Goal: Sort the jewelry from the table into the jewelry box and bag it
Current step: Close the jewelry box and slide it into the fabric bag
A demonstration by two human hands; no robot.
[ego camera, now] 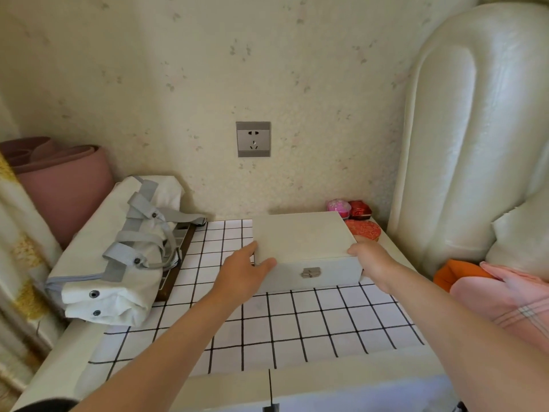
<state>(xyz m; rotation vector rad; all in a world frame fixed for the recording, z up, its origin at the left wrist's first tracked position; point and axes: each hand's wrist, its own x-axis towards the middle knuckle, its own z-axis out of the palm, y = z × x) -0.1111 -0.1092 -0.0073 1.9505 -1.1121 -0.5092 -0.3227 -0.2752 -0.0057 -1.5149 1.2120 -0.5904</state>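
While my left hand point(240, 272) clasps the left front corner of the jewelry box point(300, 239) and my right hand point(371, 263) curls over the right one, the box sits on the table point(297, 322), long axis left to right, lid down, latch point(311, 272) facing me, contents hidden. The bag point(127, 248) slumps to the left, nearer my left hand.

No words, numbers, brands or labels can be read anywhere; the grey wall socket point(253, 139) bears only its plug holes; the white jewelry box point(300, 236) and the canvas bag point(118, 248) show plain, unmarked surfaces.
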